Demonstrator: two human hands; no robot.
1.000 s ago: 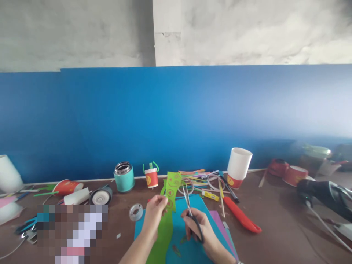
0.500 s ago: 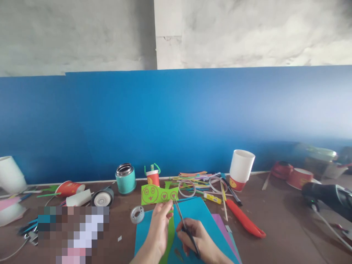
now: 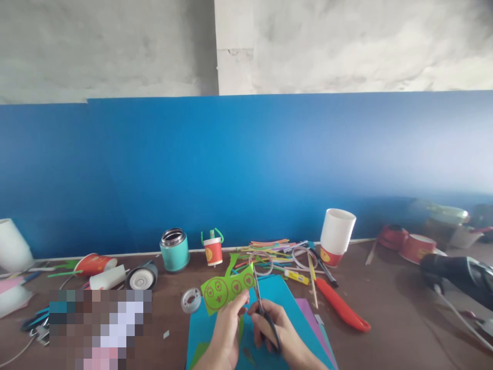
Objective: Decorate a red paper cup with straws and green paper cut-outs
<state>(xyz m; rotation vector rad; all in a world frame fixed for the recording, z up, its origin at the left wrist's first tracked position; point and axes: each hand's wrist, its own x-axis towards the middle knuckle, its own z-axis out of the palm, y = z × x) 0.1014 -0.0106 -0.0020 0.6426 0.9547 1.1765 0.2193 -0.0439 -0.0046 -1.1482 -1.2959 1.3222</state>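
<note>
My left hand [image 3: 230, 321] pinches a strip of green paper [image 3: 228, 289] by its lower edge. Drawn on the strip are a round face and two small circles with hearts inside. Black-handled scissors [image 3: 266, 321] sit in my right hand [image 3: 275, 324], its fingers wrapped in the handles. The blades point up and away, at the strip's right end beside the last heart circle. Both hands are above a blue sheet [image 3: 283, 298], with more green paper partly hidden under my left wrist. A roll of clear tape [image 3: 191, 300] lies left of the strip.
A teal jar [image 3: 174, 250], a small red cup with green straw arms [image 3: 213, 251] and stacked white cups [image 3: 338, 231] stand along the blue partition [image 3: 246, 169]. Right of the sheet lie a yellow glue stick [image 3: 296, 277] and a red-handled tool [image 3: 342, 306].
The green strip has tilted, its right end rising and its left end dropping toward me. My left hand has shifted slightly right and nearer, and the scissors blades now stand more upright.
</note>
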